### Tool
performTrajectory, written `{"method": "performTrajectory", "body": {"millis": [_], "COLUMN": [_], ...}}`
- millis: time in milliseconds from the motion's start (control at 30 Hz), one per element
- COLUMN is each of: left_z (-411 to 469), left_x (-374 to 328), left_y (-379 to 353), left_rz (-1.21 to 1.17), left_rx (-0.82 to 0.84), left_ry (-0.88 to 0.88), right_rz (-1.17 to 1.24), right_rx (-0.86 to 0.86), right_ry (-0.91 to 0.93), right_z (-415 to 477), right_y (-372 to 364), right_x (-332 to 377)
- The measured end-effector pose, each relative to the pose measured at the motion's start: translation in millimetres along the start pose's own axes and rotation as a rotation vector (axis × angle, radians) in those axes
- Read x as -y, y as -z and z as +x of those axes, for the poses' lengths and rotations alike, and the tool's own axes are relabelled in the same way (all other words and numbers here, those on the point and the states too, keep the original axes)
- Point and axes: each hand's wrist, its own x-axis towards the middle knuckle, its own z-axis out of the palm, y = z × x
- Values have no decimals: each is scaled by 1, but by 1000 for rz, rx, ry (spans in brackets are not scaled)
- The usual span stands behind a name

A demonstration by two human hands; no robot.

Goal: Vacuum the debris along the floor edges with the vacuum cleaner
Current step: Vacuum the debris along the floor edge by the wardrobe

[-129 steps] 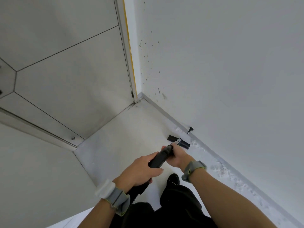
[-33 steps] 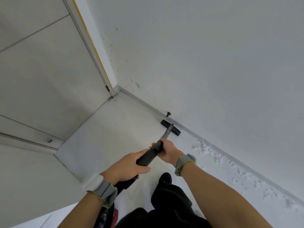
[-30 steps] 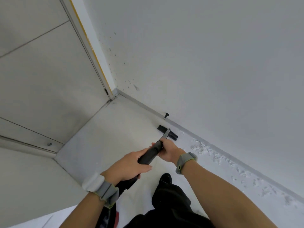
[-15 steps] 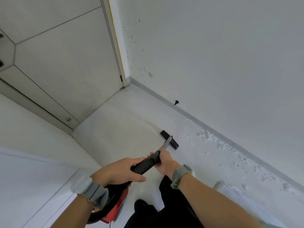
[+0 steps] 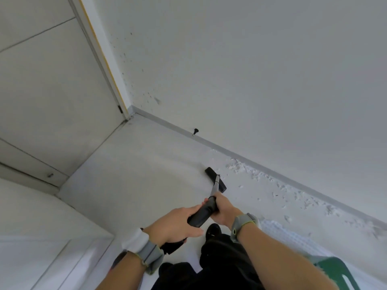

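Observation:
Both of my hands hold the black wand of the vacuum cleaner [image 5: 204, 211]. My left hand [image 5: 177, 225] grips its lower, thicker part and my right hand [image 5: 225, 209] grips it higher up, near the silver tube. The black floor head [image 5: 211, 175] lies flat on the pale floor, a short way off the wall. White debris [image 5: 261, 176] is strewn along the grey skirting [image 5: 230, 152] to the right of the head, running toward the lower right.
A small black door stop [image 5: 195, 131] sticks out at the skirting beyond the head. A door [image 5: 52, 91] closes the corner at left. A green object [image 5: 337, 273] and a white ribbed mat [image 5: 289, 235] lie at lower right. My dark shoe [image 5: 212, 230] is below the wand.
The floor head has been pulled back from the skirting near the door stop and now lies farther out on the floor, left of the debris. Both hands kept their hold.

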Motion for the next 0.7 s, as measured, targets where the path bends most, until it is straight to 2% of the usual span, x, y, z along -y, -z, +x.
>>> {"method": "performTrajectory", "body": {"millis": [167,433,700], "left_z": [24,55,32], "left_x": [-21,-52,-40], "left_y": [-1,8,5], "left_rz": [-25,-152,-108], "left_rx": [-31,-114,-120], "left_ry": [6,30,54], "right_rz": [-4,-203,-219], "right_rx": [31,50,63], "right_ry": [-8,-41,-73], "right_z": [15,30,22], "right_y": [10,1,-6], "right_x": [35,96,72]}}
